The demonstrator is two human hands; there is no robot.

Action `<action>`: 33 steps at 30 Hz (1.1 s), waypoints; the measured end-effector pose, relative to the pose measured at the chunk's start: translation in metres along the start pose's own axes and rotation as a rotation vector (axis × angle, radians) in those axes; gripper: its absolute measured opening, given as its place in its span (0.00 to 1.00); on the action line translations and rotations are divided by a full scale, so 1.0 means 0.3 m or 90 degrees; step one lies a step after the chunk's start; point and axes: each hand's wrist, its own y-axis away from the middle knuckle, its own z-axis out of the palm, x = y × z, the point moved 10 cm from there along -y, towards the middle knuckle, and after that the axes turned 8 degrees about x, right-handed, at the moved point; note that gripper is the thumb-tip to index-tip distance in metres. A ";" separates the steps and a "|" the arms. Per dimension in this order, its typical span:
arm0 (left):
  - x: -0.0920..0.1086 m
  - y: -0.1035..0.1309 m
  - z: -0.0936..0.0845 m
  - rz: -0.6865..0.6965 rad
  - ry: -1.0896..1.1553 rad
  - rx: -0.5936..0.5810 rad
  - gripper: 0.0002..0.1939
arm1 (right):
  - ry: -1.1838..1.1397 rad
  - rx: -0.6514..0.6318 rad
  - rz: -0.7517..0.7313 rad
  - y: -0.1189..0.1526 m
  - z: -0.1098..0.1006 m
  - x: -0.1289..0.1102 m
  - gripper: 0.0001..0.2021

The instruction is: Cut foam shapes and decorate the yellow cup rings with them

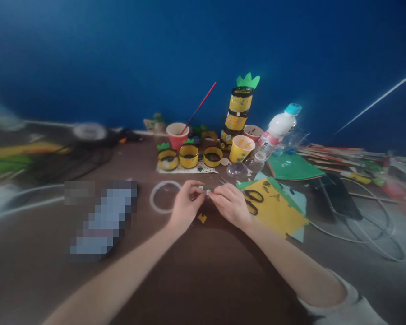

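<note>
My left hand (188,201) is closed in a pinch near the middle of the table, with a small pale green piece (201,188) at its fingertips. Just to the right, my right hand (230,202) pinches a tiny whitish piece (208,192). The fingertips of both hands are close together. A small yellow paper scrap (202,218) lies on the table below them. Behind my left hand is a clear roll of tape (151,198). Black-handled scissors (253,197) lie on yellow paper (279,212) beside my right hand.
Three yellow rings (188,156) stand behind the hands, near a red cup (177,135), a yellow cup (242,149) and a tall banded tower (237,115). A white bottle (280,126) leans at the right. A phone (103,221) lies left; a dark device (338,196) and cables lie right.
</note>
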 end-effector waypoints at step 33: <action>-0.004 -0.004 -0.015 -0.025 0.011 0.023 0.09 | -0.119 -0.054 0.092 0.026 0.055 0.042 0.08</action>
